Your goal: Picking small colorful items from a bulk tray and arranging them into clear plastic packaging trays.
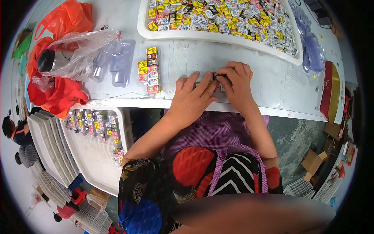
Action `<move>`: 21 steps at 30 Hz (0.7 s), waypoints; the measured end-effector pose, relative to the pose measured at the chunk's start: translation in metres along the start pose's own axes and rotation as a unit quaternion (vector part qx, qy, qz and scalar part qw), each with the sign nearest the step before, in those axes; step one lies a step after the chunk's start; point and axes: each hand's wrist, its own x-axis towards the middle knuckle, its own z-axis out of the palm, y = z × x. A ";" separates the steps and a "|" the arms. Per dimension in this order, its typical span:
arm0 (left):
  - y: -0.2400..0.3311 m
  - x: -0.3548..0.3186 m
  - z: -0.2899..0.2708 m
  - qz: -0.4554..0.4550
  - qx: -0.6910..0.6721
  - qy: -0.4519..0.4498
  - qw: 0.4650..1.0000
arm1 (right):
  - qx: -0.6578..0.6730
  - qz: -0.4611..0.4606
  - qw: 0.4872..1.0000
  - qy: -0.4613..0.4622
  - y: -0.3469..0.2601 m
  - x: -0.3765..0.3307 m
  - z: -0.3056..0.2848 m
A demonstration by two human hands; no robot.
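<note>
Close to the near edge of the table, both my hands work over a short row of small printed boxes (219, 87). My left hand (187, 102) is curled over the row's left part, thumb on the near side and fingers across the boxes, hiding most of them. At the row's far right, thumb and fingers of my right hand (238, 86) pinch a small dark box (214, 76), mostly covered by the fingertips. Left of my hands stands a finished-looking block of similar small boxes (149, 72) in yellow, pink, white and brown.
Beyond my hands lies a white tray (218, 39) full of loose small boxes. Clear plastic trays (121, 64), a bottle (54, 60) in a plastic bag and red bags (66, 17) occupy the left. More plastic trays (313, 52) lie right. A lower white tray (99, 177) holds grouped boxes.
</note>
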 end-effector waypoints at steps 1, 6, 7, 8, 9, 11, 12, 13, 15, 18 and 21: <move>0.000 0.000 -0.001 0.001 0.001 -0.003 1.000 | 0.001 0.000 1.000 -0.001 0.000 0.000 0.000; -0.001 0.000 0.000 0.004 -0.005 0.007 1.000 | -0.014 -0.026 1.000 -0.007 0.001 -0.004 0.000; -0.002 0.000 0.001 0.005 -0.003 0.010 1.000 | -0.014 -0.026 1.000 -0.008 0.002 -0.004 0.001; -0.002 0.000 0.001 0.005 -0.004 0.010 1.000 | 0.016 0.000 1.000 0.012 0.003 -0.004 0.002; -0.001 0.000 0.000 0.002 -0.008 0.008 1.000 | 0.045 0.026 0.998 0.033 0.003 -0.003 0.002; -0.002 0.000 0.000 -0.002 -0.012 0.005 1.000 | 0.003 0.012 1.000 0.025 0.002 -0.002 0.003; -0.002 0.001 0.000 0.000 -0.013 0.006 1.000 | -0.038 -0.003 0.999 0.018 0.001 0.000 0.002; -0.002 0.000 -0.001 0.001 -0.014 0.006 1.000 | -0.037 -0.003 0.999 0.016 -0.002 0.000 0.002; -0.001 0.000 0.000 -0.009 -0.022 0.006 1.000 | -0.094 -0.027 0.994 0.050 -0.007 -0.001 0.000; -0.002 0.001 -0.001 -0.015 -0.029 0.003 0.999 | -0.132 -0.046 0.989 0.037 -0.009 -0.002 0.000; 0.000 -0.001 -0.001 -0.016 -0.028 0.000 0.999 | -0.129 -0.049 0.989 0.047 -0.008 -0.002 0.000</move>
